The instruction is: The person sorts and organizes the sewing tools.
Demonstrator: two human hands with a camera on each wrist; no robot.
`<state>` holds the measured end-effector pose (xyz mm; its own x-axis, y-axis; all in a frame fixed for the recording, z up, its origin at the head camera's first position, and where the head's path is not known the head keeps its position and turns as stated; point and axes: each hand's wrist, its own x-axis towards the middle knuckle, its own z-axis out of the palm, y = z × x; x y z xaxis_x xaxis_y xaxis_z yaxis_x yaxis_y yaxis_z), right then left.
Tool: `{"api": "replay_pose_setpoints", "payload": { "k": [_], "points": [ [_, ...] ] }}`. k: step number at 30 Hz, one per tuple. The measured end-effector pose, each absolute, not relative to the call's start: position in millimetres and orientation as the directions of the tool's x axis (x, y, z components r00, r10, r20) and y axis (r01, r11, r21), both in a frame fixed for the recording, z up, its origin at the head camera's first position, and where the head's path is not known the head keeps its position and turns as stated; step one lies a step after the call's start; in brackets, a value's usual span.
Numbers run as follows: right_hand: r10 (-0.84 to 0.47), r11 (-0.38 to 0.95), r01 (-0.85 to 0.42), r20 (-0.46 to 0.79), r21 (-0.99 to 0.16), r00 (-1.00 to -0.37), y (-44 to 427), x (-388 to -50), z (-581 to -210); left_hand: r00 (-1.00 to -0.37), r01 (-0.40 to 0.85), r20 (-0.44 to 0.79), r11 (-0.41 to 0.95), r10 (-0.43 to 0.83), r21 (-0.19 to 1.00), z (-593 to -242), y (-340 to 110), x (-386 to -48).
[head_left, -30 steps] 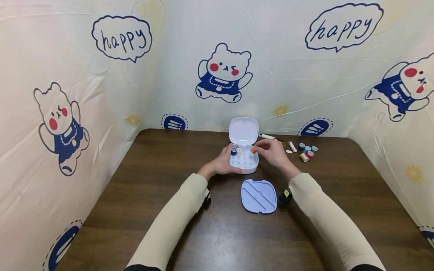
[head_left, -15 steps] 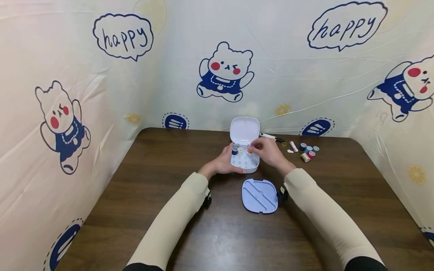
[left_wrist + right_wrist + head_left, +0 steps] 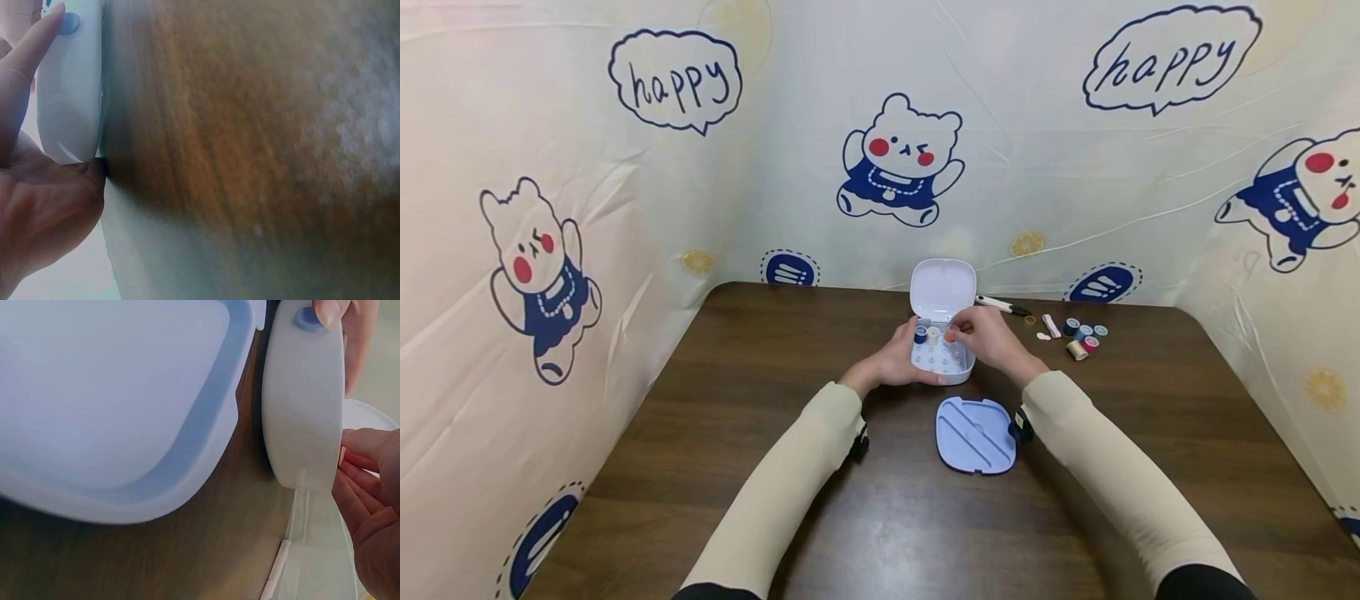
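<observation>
A white sewing box stands on the table with its lid raised at the back. Rows of small pegs cover its inside. My left hand grips the box at its left side, the thumb along the front by the blue button. A navy thread spool and a cream spool stand in the back row. Beside them my right hand pinches an orange spool inside the box. Whether it sits on a peg is hidden. The right wrist view shows just a sliver of it.
A light blue tray lies in front of the box. Several spools, among them a cream one, lie to the right near small white pieces. A slim white-and-black tool lies behind my right hand.
My right hand has moved left with the orange spool, bringing it closer to the cream spool. The left hand keeps its hold on the box.
</observation>
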<state>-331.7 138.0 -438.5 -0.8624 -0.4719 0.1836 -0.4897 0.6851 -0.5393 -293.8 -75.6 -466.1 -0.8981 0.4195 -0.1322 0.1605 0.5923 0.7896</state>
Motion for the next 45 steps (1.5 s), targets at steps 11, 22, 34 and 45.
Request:
{"api": "replay_pose_setpoints", "payload": {
  "k": [11, 22, 34, 45],
  "points": [
    [-0.493, 0.73, -0.509, 0.165, -0.457, -0.854, 133, -334, -440, -0.898, 0.154, -0.132, 0.579, 0.42, 0.8, -462, -74, -290],
    [-0.501, 0.745, -0.506, 0.137, -0.435, -0.854, 129, -332, -435, -0.898, 0.162, -0.126, 0.584, 0.421, 0.795, -465, -74, -294],
    [-0.486, 0.765, -0.484, 0.113, -0.424, -0.867, 122, -334, -438, -0.894, 0.185, -0.1, 0.564, 0.436, 0.805, -467, -74, -293],
    [-0.511, 0.776, -0.491, 0.059, -0.395, -0.857, 119, -331, -429, -0.897, 0.181, -0.11, 0.582, 0.429, 0.792, -467, -75, -294]
  ]
}}
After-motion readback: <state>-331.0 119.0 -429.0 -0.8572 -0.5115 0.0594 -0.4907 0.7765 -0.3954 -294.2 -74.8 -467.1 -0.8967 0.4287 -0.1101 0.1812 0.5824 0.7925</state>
